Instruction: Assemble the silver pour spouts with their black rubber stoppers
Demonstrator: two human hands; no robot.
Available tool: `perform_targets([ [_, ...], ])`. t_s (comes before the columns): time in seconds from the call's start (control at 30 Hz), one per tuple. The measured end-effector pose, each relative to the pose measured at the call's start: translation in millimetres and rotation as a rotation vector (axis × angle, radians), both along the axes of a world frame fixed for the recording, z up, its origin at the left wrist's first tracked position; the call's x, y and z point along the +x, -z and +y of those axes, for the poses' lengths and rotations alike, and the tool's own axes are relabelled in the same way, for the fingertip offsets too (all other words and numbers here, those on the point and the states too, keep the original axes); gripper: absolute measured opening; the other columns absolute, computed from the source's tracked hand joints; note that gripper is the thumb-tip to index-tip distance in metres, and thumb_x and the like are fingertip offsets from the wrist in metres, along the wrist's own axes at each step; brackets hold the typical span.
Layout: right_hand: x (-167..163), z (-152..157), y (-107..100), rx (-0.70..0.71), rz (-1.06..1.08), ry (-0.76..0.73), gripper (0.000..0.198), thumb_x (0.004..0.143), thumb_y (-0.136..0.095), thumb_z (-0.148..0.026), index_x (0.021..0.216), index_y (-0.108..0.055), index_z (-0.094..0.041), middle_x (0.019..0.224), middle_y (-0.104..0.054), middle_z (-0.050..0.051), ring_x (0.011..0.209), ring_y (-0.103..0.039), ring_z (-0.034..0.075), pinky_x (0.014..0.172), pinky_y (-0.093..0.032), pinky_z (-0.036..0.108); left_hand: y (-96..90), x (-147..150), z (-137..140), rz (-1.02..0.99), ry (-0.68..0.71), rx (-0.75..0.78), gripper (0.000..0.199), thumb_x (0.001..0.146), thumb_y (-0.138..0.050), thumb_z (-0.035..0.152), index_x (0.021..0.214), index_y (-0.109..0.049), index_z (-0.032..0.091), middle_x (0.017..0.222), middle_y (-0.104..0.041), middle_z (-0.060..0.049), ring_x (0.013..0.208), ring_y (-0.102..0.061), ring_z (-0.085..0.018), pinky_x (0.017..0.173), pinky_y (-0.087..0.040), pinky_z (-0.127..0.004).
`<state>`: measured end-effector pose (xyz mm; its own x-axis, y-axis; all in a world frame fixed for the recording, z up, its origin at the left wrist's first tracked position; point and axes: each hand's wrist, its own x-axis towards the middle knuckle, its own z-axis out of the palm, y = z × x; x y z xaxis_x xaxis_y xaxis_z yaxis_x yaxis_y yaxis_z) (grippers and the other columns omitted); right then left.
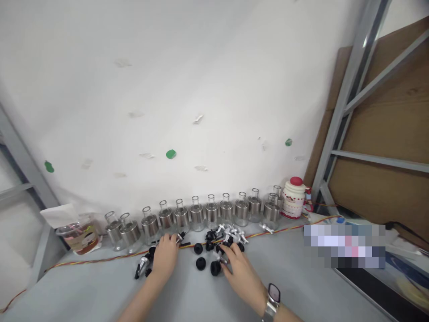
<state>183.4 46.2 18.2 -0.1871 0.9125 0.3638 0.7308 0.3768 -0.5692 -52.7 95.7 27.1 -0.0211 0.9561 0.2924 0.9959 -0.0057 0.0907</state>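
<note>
My left hand (166, 253) is low on the grey table with its fingers curled down; what they grip, if anything, is hidden. Just past its fingertips lies a dark-and-silver pourer spout (181, 237), and beside its wrist is another silver spout with black parts (142, 264). My right hand (239, 268) has thumb and fingers closed around a silver pourer spout (219, 257), partly covered by the fingers. A round black cap (215, 268) sits against the thumb. Two more black caps (200, 263) stand between the hands. White spouts (231, 232) are heaped behind my right hand.
Glass bottles with metal sleeves (196, 213) stand in a row along the wall. A red-lidded jar (293, 199) is at their right end, a clear tub (78, 235) at their left. A twisted red-yellow wire (124, 256) crosses the table (187, 295). Plastic-wrapped items (405, 273) lie right.
</note>
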Motion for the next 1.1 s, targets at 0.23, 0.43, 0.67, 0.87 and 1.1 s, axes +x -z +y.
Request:
perform_targets([
  [0.23,-2.2,-4.4,-2.9,-0.029,0.000,-0.001,0.037,0.078,-0.042,-0.014,0.113,-0.049,-0.021,0.100,-0.051,0.008,0.088,-0.053,0.022,0.079,-0.042,0.032,-7.5,-2.1,-3.5,-0.043,0.009,0.064,0.018,0.079,-0.039,0.015,0.079,-0.056,0.012,0.085,-0.056,-0.011,0.090,-0.051,-0.025,0.080,-0.037,-0.037],
  [0.43,-4.2,-12.2,-17.0,0.010,0.046,-0.061,0.036,0.085,-0.035,-0.021,0.120,-0.040,-0.023,0.101,-0.050,0.008,0.091,-0.050,0.022,0.082,-0.040,0.035,-20.0,7.5,-38.2,-0.269,0.078,0.102,0.019,0.085,-0.032,0.030,0.092,-0.047,0.020,0.086,-0.061,-0.005,0.071,-0.059,-0.017,0.064,-0.046,-0.029],
  [0.67,-13.2,-26.8,-20.6,0.024,-0.007,-0.293,0.031,0.086,-0.038,-0.025,0.117,-0.042,-0.024,0.094,-0.054,0.006,0.085,-0.050,0.019,0.080,-0.040,0.032,3.5,30.4,-77.5,-0.858,0.364,-0.010,0.041,0.077,-0.044,0.023,0.118,-0.041,0.023,0.082,-0.056,-0.002,0.069,-0.058,-0.015,0.066,-0.048,-0.027],
  [0.87,-18.9,-26.9,-13.2,0.013,-0.086,-0.339,0.015,0.086,-0.038,-0.026,0.089,-0.050,-0.019,0.082,-0.057,0.005,0.075,-0.050,0.019,0.072,-0.041,0.032,21.3,40.1,-85.5,-0.717,0.481,0.006,0.038,0.069,-0.044,0.007,0.103,-0.056,0.022,0.081,-0.055,-0.003,0.068,-0.057,-0.014,0.066,-0.049,-0.026],
  [1.1,-23.0,-28.2,-6.7,-0.070,-0.060,-0.361,0.018,0.087,-0.034,-0.028,0.077,-0.046,-0.019,0.074,-0.058,0.002,0.070,-0.050,0.017,0.068,-0.039,0.028,37.5,34.3,-84.8,-0.528,0.611,0.020,0.059,0.063,-0.044,-0.001,0.117,-0.044,0.023,0.094,-0.065,-0.003,0.081,-0.061,-0.015,0.074,-0.050,-0.022],
])
